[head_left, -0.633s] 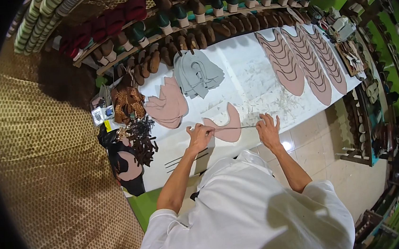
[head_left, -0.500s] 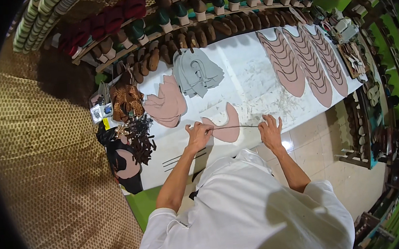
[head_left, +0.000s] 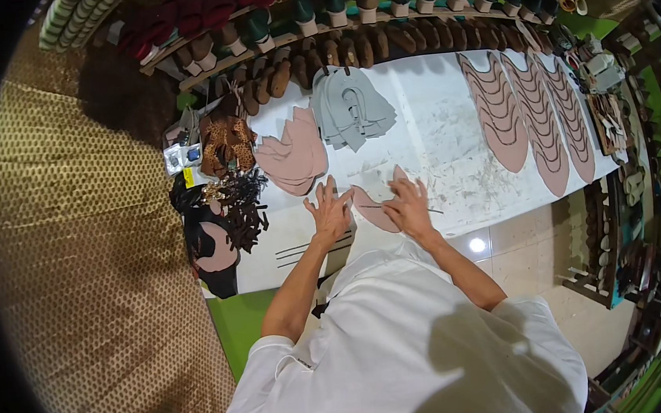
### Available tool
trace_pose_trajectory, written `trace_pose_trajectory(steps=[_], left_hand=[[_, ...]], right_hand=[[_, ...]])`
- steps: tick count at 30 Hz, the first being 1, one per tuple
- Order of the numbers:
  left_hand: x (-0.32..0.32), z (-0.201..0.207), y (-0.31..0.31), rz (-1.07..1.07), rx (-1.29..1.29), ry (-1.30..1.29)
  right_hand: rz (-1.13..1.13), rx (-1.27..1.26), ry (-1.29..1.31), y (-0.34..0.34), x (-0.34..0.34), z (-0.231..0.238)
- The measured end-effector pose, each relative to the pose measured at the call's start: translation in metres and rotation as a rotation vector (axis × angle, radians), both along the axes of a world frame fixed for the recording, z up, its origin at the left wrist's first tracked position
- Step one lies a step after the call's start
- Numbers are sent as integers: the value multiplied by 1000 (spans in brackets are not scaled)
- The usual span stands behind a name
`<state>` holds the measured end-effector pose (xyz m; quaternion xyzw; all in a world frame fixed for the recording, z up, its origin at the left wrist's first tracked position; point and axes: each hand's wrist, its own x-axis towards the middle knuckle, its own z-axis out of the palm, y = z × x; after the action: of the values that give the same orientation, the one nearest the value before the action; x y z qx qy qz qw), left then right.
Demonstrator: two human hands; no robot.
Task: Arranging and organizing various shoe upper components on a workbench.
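A pink crescent-shaped cut piece point(head_left: 376, 212) lies on the white table near my body. Across it runs a thin dark strip point(head_left: 435, 211), whose right end sticks out past my hand. My left hand point(head_left: 331, 216) is spread, its fingertips beside the piece's left tip. Over the piece's right part lies my right hand point(head_left: 411, 207), fingers stretched out and thumb on the strip; it hides part of both. Left of my left wrist, several loose dark strips point(head_left: 295, 253) lie side by side.
Stacked pink pieces point(head_left: 294, 154) and grey pieces point(head_left: 353, 110) lie beyond my hands. Pink pieces in overlapping rows point(head_left: 495, 113) are at the right. Dark scraps point(head_left: 245, 218) and a black bag point(head_left: 222, 275) are at the left. Shoe racks point(head_left: 346, 20) line the back.
My hands held the strip stretched between them; my left has let go and spread out beside the piece. My right has moved left onto the piece. The view has shifted slightly.
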<state>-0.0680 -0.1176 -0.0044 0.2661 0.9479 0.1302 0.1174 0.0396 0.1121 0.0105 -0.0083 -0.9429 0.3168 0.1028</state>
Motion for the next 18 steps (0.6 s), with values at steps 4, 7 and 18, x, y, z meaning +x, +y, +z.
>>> trace_pose_trajectory(steps=[4, 7, 18], left_hand=[[-2, 5, 4, 26, 14, -62], [-4, 8, 5, 35, 43, -81], [-5, -2, 0, 64, 111, -87]], right_hand=[[110, 45, -12, -26, -25, -3], [130, 90, -75, -31, -32, -6], [-10, -41, -96, -37, -50, 3]])
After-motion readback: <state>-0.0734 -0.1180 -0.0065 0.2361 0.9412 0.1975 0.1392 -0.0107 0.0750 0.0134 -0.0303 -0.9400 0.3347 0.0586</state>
